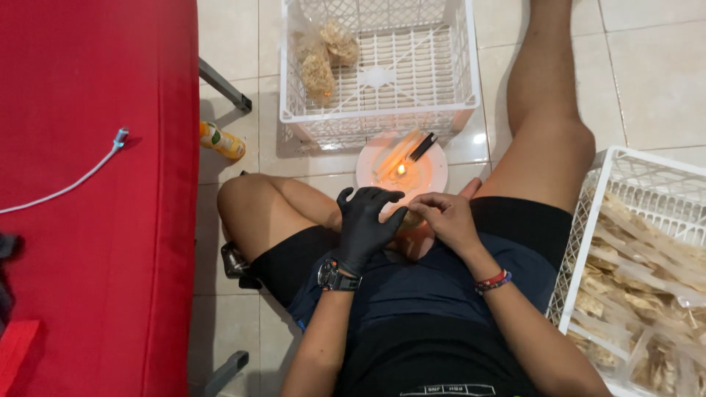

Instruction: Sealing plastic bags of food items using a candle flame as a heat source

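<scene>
Beyond the fingertips stands a white lattice crate (382, 73) with 2 filled snack bags (323, 55); nearer, just past the fingers, a lit candle (401, 170) burns on a white plate (434, 173). The gloved left hand (365, 224) and bare right hand (445, 219) meet, fingers curled and pinching a small clear bag (409, 219), mostly hidden between them. Sealing well likely calls for a taut, straight bag edge, with fingertips kept back from the flame.
</scene>
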